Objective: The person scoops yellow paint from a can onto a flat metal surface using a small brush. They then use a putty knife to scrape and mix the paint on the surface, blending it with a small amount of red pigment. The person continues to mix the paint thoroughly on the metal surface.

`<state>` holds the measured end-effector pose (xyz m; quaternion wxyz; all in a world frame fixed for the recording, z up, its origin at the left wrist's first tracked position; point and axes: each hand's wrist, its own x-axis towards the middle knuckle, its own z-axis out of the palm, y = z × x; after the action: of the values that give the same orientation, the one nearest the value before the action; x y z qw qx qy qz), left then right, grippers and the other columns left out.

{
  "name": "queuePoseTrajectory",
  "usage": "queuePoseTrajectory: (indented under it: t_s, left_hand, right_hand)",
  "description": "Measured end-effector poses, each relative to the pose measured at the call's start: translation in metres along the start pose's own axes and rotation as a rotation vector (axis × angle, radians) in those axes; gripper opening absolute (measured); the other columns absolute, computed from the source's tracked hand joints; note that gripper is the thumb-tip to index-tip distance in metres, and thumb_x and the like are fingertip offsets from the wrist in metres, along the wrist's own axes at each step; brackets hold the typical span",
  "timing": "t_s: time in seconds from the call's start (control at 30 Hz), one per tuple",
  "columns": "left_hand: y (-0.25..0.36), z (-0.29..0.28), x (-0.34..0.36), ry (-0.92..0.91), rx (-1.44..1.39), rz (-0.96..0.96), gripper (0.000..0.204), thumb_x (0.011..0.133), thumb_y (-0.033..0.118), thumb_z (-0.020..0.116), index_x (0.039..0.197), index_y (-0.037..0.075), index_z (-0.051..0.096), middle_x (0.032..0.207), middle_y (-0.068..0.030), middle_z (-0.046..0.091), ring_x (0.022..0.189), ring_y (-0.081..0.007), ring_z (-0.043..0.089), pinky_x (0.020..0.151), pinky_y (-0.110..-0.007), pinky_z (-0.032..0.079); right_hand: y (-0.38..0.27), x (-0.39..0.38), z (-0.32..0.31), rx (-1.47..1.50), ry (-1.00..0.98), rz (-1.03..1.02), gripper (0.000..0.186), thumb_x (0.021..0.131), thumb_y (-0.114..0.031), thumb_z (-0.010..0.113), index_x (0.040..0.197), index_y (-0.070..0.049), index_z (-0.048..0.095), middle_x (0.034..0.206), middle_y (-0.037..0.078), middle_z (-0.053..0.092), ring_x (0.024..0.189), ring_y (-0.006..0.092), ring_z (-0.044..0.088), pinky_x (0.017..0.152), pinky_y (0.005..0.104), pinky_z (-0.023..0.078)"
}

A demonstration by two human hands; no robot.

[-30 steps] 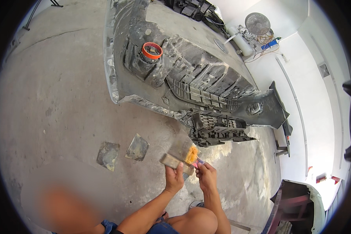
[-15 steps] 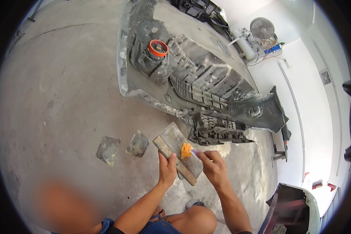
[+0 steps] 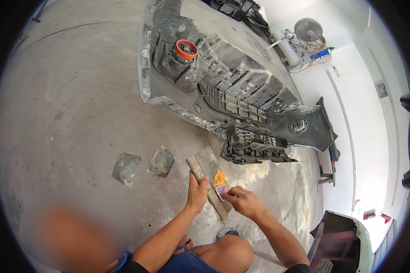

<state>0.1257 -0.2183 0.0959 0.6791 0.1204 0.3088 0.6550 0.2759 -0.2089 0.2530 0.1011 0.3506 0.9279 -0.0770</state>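
Observation:
My left hand (image 3: 197, 195) grips the wooden strip handle (image 3: 197, 170) of a wide, flat spreader, keeping its grey plate (image 3: 207, 157) tilted above the floor. On the plate sits a lump of orange putty (image 3: 220, 175). In a pinch, my right hand (image 3: 245, 201) has a small card (image 3: 221, 189) with a purple-pink face, laid against the plate at the putty's near edge. Two stained squarish sheets, a grey-yellow one (image 3: 126, 169) and a darker one (image 3: 161, 162), lie on the floor left of my hands.
A dark moulded car bumper (image 3: 241, 66) stretches across the floor ahead. An orange-red ring (image 3: 178, 53) rests on it. Beyond are a fan (image 3: 308, 29) and a cylinder (image 3: 288, 53). A small can (image 3: 222, 234) stands by my knee; another car panel (image 3: 362, 227) is at lower right.
The card has moved nearer to me across the plate, drawing the putty into a longer smear. More of the card's face shows. My left hand still grips the handle.

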Motion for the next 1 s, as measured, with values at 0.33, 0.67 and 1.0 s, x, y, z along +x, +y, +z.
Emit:
queuePoseTrajectory:
  t_s: [0.33,0.67,1.0]
  left_hand:
    - [-0.016,0.019,-0.029,-0.105,0.344,0.490,0.048,0.106,0.016,0.054,0.146,-0.004,0.038,0.133,-0.0209,0.057,0.122,-0.0308,0.057,0.108,-0.039,0.042]
    - [0.027,0.031,-0.021,-0.040,0.435,0.233,0.054,0.105,0.016,0.052,0.150,-0.003,0.029,0.125,-0.0256,0.064,0.110,-0.0345,0.067,0.095,-0.041,0.052]
    - [0.039,0.016,-0.011,-0.072,0.057,-0.105,0.050,0.104,0.010,0.051,0.151,0.004,0.033,0.138,-0.0112,0.053,0.125,-0.0181,0.050,0.111,-0.034,0.039]
  right_hand:
    - [-0.009,-0.016,0.064,1.671,0.773,1.232,0.015,0.097,-0.007,0.067,0.109,0.002,0.068,0.086,0.005,0.070,0.066,0.0124,0.064,0.058,0.0241,0.051]
    - [-0.015,0.019,-0.021,0.075,0.574,0.315,0.033,0.087,0.002,0.069,0.118,-0.007,0.075,0.093,0.010,0.070,0.077,0.0274,0.067,0.071,0.0348,0.056]
    - [-0.019,0.016,-0.025,-0.004,0.252,0.146,0.044,0.079,0.008,0.064,0.117,-0.013,0.076,0.090,0.006,0.066,0.080,0.0251,0.066,0.070,0.0366,0.057]
